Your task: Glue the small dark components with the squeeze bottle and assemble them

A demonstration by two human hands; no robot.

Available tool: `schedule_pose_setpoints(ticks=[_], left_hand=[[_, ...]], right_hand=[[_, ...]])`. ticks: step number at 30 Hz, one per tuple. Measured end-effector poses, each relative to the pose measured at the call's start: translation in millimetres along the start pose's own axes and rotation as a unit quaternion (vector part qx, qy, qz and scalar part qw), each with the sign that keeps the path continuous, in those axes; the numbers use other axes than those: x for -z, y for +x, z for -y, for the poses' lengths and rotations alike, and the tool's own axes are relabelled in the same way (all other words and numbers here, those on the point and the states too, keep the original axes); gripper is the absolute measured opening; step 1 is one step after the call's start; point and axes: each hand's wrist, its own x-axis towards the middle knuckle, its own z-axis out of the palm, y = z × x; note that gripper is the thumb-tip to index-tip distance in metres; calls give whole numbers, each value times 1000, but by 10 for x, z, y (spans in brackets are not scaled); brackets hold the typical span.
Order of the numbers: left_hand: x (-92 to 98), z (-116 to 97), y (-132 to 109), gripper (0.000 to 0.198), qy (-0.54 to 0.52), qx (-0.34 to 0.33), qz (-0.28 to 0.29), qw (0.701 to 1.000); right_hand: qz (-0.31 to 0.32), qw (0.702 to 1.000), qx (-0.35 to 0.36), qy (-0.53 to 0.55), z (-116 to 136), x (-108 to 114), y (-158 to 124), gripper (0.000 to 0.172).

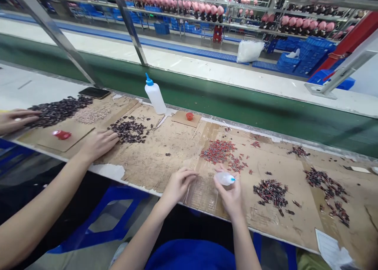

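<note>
On the bench (141, 163), the right hand's (230, 194) fingers are gripping the small bottle (223, 178); squeezing too hard could be spilling its contents. At nine o'clock, the left hand (178, 183) is curling, its hold unclear. The tall bottle (156, 99) is standing at eleven; red parts (217, 151) are crowding twelve.

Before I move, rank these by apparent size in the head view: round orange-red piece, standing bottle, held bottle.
1. Standing bottle
2. Held bottle, partly hidden
3. Round orange-red piece, clearly smallest
</note>
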Motion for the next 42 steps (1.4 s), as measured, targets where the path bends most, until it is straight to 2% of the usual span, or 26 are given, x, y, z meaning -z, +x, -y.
schedule_pose_setpoints(ticks=[2,4,8,11,16,19,25,33,42], left_hand=[[-151,-74,-25,16,-7,1,22,1000],[-267,-106,-40,15,22,-11,21,999],[-389,-72,-61,15,90,-45,-62,993],[-402,-22,-75,13,96,-52,-98,989],[-346,19,-84,23,19,-34,-49,998],[-326,6,-86,21,-10,-12,-50,999],[-343,-32,-93,12,-38,30,-82,995],[-346,-29,-92,14,-36,47,-78,995],[-345,-53,-101,13,-29,48,-78,995]], right_hand=[[-11,996,-55,63,17,88,-53,32],[-40,991,-84,98,1,169,-85,36],[-136,974,-98,153,-55,267,-94,36],[-171,960,-123,185,-74,266,-76,36],[-189,955,-153,173,-83,193,-54,35],[-201,958,-163,120,-77,128,-51,40],[-178,976,-125,3,-58,23,-41,39],[-140,981,-130,-34,-65,6,-14,36],[-128,982,-123,-59,-53,-10,-7,40]])
